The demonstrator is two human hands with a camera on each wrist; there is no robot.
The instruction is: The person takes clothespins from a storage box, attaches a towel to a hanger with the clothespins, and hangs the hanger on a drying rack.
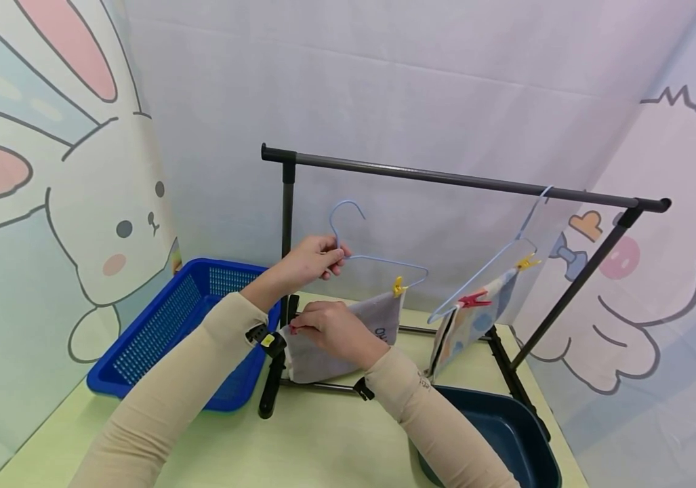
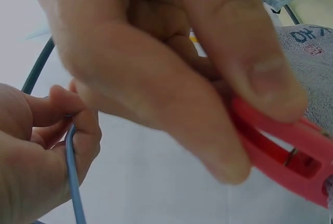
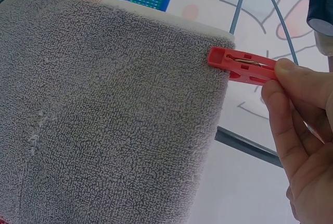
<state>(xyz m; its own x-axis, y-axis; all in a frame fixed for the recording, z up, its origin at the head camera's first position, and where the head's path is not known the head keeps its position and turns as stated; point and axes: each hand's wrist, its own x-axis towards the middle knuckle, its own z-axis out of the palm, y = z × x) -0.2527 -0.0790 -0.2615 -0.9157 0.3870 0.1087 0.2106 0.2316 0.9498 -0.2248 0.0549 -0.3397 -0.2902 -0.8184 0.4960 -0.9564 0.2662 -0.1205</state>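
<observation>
My left hand [image 1: 317,259] grips the light-blue wire hanger [image 1: 384,260] just below its hook, off the rack. From the hanger's right end hangs a grey towel [image 1: 323,359], fastened by a yellow clothespin [image 1: 399,286]. My right hand [image 1: 340,333] pinches the handles of a red clothespin [image 3: 242,66] between thumb and finger. In the right wrist view, the jaws of that clothespin lie over the towel's upper corner, beside the bent hanger wire [image 3: 283,23]. Whether they also clasp the wire I cannot tell.
A black rack's top bar [image 1: 463,177] runs behind. On its right hangs another blue hanger [image 1: 488,268] with a patterned cloth [image 1: 476,325], held by red and yellow clothespins. A blue plastic basket [image 1: 158,325] stands left; a dark teal basin [image 1: 543,440] sits front right.
</observation>
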